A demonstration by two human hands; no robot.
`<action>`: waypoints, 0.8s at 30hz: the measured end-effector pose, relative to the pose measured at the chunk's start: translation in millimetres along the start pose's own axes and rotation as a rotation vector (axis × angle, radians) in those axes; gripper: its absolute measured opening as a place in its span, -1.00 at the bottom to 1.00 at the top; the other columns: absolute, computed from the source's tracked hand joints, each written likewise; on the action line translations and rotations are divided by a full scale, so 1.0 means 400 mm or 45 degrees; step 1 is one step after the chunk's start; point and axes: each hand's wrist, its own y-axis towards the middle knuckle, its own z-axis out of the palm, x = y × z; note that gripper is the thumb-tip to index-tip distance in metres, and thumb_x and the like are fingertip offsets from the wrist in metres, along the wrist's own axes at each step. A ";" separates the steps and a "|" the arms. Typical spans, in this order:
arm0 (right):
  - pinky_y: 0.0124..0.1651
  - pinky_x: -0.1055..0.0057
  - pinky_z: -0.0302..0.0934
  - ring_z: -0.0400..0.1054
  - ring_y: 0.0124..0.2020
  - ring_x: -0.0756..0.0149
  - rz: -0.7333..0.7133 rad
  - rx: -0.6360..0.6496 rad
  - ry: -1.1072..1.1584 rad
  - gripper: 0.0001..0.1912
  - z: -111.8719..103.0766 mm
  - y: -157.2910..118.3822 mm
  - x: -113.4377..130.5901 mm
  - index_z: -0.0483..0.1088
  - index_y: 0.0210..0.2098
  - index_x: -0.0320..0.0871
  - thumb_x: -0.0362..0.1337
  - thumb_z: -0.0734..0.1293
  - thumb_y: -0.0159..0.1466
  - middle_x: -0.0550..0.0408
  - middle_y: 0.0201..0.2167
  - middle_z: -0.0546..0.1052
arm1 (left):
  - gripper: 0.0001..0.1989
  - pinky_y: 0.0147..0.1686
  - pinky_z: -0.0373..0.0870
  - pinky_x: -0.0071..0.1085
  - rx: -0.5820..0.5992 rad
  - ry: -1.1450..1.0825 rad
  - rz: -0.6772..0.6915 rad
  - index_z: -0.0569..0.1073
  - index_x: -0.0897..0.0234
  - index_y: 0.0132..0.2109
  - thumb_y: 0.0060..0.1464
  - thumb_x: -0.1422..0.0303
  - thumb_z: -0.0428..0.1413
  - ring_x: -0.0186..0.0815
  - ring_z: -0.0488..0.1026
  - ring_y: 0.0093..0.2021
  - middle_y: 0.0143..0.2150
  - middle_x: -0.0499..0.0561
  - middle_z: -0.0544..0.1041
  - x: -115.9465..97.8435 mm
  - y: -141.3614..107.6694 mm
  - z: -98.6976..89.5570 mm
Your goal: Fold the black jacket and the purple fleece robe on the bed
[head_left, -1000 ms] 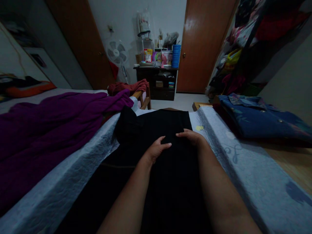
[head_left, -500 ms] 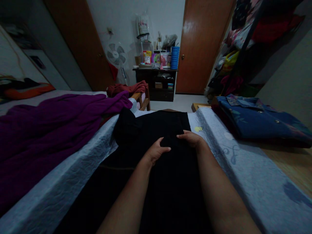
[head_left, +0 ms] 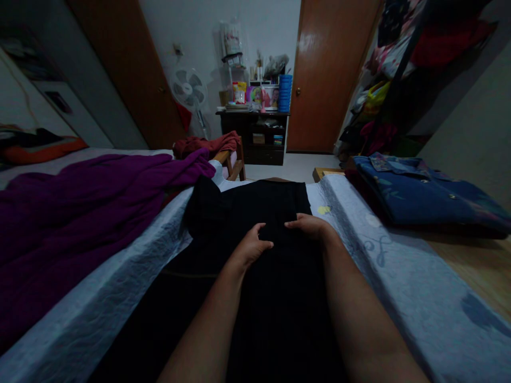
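Note:
A black garment [head_left: 263, 202] lies spread on the bed, with a bunched dark part at its far left. My left hand [head_left: 251, 247] is on the middle of the black cloth, thumb and index finger apart. To its right, my right hand [head_left: 309, 224] is at the garment's right side, its thumb pointing left and its other fingers partly lost against the dark cloth. Whether the right fingers pinch the fabric cannot be made out.
A purple blanket [head_left: 99, 197] covers the left side. Folded blue clothing [head_left: 423, 189] sits on a wooden surface [head_left: 471, 260] at the right. Beyond the bed are reddish cloth [head_left: 207, 143], a fan [head_left: 189, 88] and a dark cabinet [head_left: 251, 138].
Both hands have shifted slightly left over the black cloth. The garment looks almost the same.

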 end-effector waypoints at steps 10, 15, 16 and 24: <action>-0.39 0.47 0.33 0.41 -0.50 0.40 -0.003 0.032 0.040 -0.92 0.008 -0.015 0.011 0.40 -0.29 -0.19 -0.35 0.37 0.20 0.13 -0.45 0.54 | -0.31 -0.09 0.39 -0.30 -0.177 0.701 0.178 0.29 0.28 0.15 -0.18 0.44 0.29 -0.13 0.47 -0.06 -0.02 0.16 0.49 0.017 0.011 -0.012; -0.41 0.48 0.31 0.40 -0.52 0.40 -0.033 0.103 0.100 -0.93 0.018 -0.013 0.009 0.41 -0.33 -0.21 -0.37 0.38 0.17 0.14 -0.50 0.54 | -0.44 0.09 0.24 -0.13 -0.514 1.423 0.475 0.31 0.24 0.13 0.00 0.22 0.22 -0.01 0.31 0.13 0.13 0.19 0.36 -0.011 -0.029 0.033; -0.43 0.49 0.30 0.38 -0.54 0.40 -0.038 0.109 0.087 -0.92 0.017 -0.010 0.007 0.41 -0.35 -0.21 -0.36 0.39 0.15 0.15 -0.52 0.53 | -0.52 0.11 0.23 -0.15 -0.514 1.483 0.556 0.33 0.24 0.11 0.05 0.24 0.18 -0.05 0.30 0.14 0.13 0.17 0.36 -0.013 -0.037 0.048; -0.33 0.48 0.28 0.40 -0.38 0.36 -0.267 -0.311 -0.062 -0.79 -0.008 0.036 -0.020 0.43 -0.20 -0.18 -0.28 0.39 0.16 0.08 -0.33 0.55 | -0.39 0.33 -0.07 -0.05 -0.017 1.647 0.627 0.07 0.28 0.36 0.24 0.15 -0.07 0.02 -0.12 0.41 0.41 0.18 0.04 0.066 -0.039 0.120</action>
